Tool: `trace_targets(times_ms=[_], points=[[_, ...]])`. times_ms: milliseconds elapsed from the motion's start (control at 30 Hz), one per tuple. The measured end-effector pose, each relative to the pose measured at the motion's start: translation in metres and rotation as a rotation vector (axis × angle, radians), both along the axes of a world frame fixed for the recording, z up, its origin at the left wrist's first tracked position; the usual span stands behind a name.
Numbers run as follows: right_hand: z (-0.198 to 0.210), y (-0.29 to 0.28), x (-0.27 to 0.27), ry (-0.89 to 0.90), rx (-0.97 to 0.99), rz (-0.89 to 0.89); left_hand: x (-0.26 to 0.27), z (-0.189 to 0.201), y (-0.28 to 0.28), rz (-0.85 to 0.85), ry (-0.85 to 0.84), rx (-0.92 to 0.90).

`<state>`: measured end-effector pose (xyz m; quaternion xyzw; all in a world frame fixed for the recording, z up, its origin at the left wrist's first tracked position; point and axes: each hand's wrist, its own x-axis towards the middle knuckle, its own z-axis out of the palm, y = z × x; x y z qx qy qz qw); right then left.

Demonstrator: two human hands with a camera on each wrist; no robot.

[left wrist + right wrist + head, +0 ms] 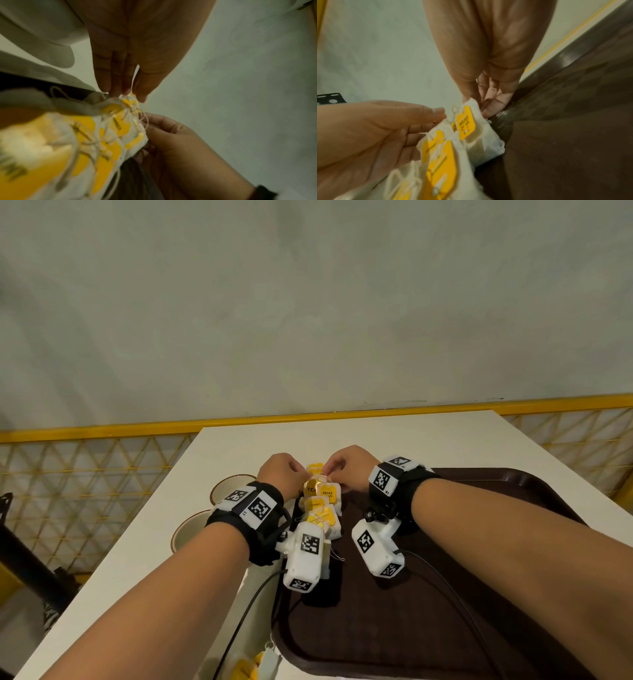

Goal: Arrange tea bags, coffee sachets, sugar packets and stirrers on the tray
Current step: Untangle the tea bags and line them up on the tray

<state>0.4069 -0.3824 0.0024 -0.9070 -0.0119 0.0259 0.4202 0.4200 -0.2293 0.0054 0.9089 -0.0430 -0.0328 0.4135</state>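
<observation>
A: Tea bags, white paper w/ yellow tags (322,508), sit in a row along the left edge of the dark brown plastic tray (479,594) on the white bench (411,440).
B: Hands?
A: Left hand (282,474) & right hand (349,467) both pinch the far-end bags. Two paper cups (191,530) left of tray.
</observation>
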Motion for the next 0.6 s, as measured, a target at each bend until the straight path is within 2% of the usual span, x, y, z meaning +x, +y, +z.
trace_targets(times_ms=[167,267,433,600], points=[[-0.001,0.003,-0.004,-0.053,0.019,0.014,-0.008,-0.002,0.002,-0.073,0.005,0.075],[-0.002,-0.001,-0.006,-0.033,0.098,-0.011,-0.009,-0.004,0.003,-0.072,-0.007,0.126],[-0.002,-0.016,-0.005,0.023,0.227,-0.151,-0.004,-0.006,0.003,-0.044,-0.049,0.152],[-0.005,-0.009,0.001,0.053,0.169,-0.134,0.008,-0.006,-0.001,0.023,-0.038,0.117]])
